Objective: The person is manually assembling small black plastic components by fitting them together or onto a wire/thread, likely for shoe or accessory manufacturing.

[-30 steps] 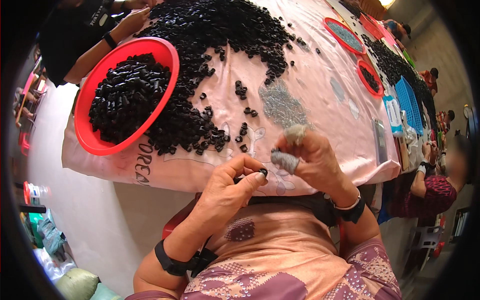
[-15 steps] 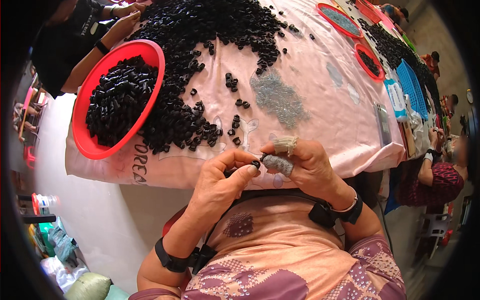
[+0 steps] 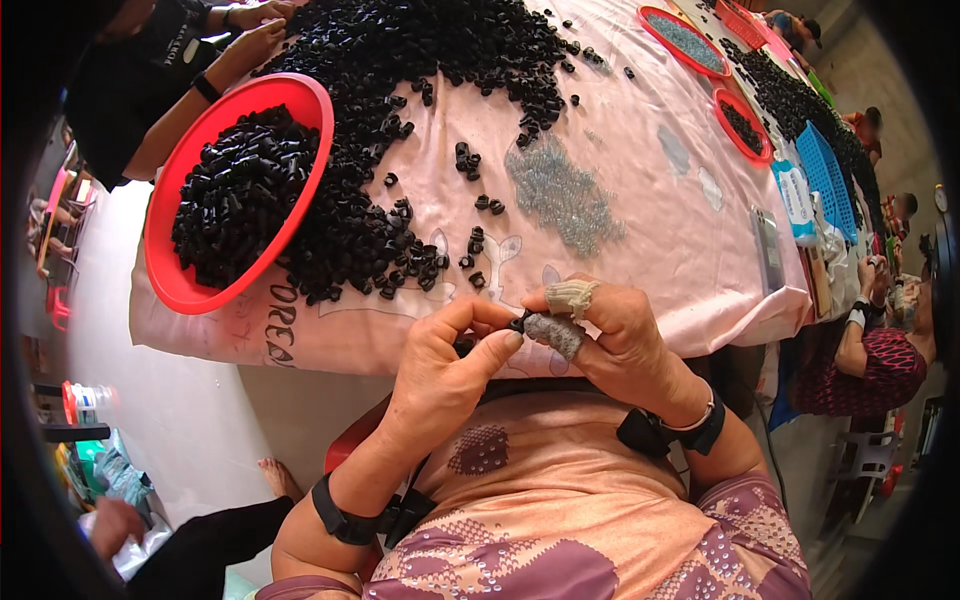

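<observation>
My left hand (image 3: 445, 375) pinches a small black plastic piece (image 3: 517, 323) between thumb and index finger, just off the table's near edge. Another dark bit shows under its curled fingers. The fingertips of my right hand (image 3: 630, 340) are closed and meet the piece from the other side; what they hold is mostly hidden. A cream cover (image 3: 571, 297) wraps its index finger and a grey fabric cover (image 3: 556, 335) its thumb. Beyond my hands, several loose black pieces (image 3: 476, 245) lie on the pink cloth (image 3: 670, 270), near a patch of tiny clear, shiny parts (image 3: 568, 195).
A red basin (image 3: 163, 225) full of black pieces stands at the left, beside a large black heap (image 3: 400, 40). Smaller red trays (image 3: 745, 143), a blue basket (image 3: 822, 180) and a white-blue packet (image 3: 793, 205) sit at the right. Other people work around the table.
My hands have drawn together, so the black piece in my left fingers now meets my right fingertips. At the lower left, another person's leg, foot and hand have come into view.
</observation>
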A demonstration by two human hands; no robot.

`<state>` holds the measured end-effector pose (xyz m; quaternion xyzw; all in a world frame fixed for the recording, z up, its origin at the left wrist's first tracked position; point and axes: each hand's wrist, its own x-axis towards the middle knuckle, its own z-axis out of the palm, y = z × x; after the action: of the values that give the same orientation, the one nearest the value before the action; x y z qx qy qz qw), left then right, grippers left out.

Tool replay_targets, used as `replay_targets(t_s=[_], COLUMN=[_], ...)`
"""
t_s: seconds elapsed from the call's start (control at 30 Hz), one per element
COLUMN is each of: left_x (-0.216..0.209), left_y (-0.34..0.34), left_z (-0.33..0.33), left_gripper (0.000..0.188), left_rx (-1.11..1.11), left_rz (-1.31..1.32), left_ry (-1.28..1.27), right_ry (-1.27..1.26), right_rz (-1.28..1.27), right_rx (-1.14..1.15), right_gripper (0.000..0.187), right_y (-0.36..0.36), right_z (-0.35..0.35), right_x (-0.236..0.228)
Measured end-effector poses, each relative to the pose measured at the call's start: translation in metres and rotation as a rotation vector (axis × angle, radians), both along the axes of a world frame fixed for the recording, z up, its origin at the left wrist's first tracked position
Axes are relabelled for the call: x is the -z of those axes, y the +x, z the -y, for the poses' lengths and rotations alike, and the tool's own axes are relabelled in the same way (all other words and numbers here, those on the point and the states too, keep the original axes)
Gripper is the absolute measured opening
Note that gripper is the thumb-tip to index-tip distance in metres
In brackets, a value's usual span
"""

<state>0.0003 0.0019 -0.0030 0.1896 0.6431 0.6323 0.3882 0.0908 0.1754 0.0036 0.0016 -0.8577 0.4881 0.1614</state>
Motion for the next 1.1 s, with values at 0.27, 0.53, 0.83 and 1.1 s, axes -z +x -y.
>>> replay_targets(t_s=[0.27, 0.53, 0.83, 1.1], left_x=[0.004, -0.002, -0.004, -0.004], left_y=[0.003, 0.002, 0.003, 0.001], left_z=[-0.002, 0.001, -0.001, 0.000], left_gripper=[0.012, 0.015, 0.015, 0.016], left_rx=[-0.009, 0.044, 0.005, 0.026], left_rz=[-0.155, 0.094, 0.202, 0.251], left_ry=[-0.010, 0.018, 0.075, 0.079], right_ry=[0.159, 0.218, 0.255, 0.437], right_rz=[-0.052, -0.016, -0.026, -0.076], right_rx=[0.002, -0.029, -0.092, -0.064], right_gripper=[0.021, 0.016, 0.023, 0.025], right_y=[0.001, 0.004, 0.005, 0.004], right_z=[0.002, 0.005, 0.010, 0.011], right_x=[-0.003, -0.012, -0.007, -0.001])
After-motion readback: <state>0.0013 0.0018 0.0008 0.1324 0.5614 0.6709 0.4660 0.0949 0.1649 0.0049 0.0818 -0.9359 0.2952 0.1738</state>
